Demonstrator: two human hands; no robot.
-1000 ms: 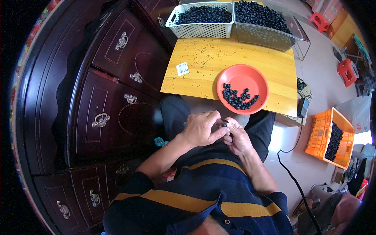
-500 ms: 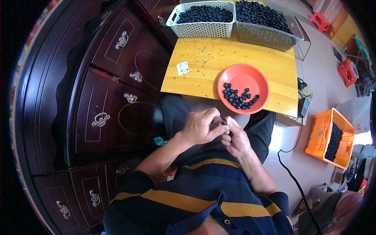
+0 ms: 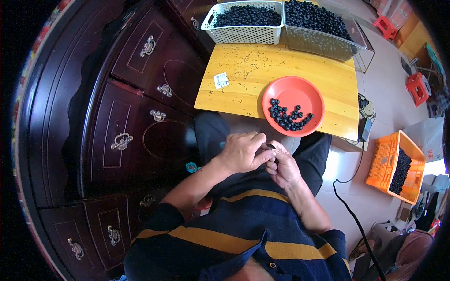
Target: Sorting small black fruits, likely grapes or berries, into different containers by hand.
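my left hand and my right hand meet over my lap, just below the near edge of the small yellow table. the fingers of both are curled in and pressed together around a small dark bead that shows only as a sliver between the fingertips; the left thumb and forefinger pinch it from one side, the right fingers close on it from the other. what else, if anything, sits inside either palm i cannot tell.

just beyond my knuckles, on the table's near right part, stands a round orange-red plate with a loose cluster of dark round beads gathered toward its near rim. a small white paper tag lies on the tabletop to the left of the plate, and fine dark specks are scattered over the wood.

at the table's far edge two containers stand side by side, touching: a white perforated basket on the left and a clear plastic bin on the right, both heaped with the same dark beads.

to my left rises a dark carved wooden cabinet with ornate metal drawer pulls. on the floor to my right, well apart, an orange crate holds more dark beads, and a black cable runs across the pale tiles.
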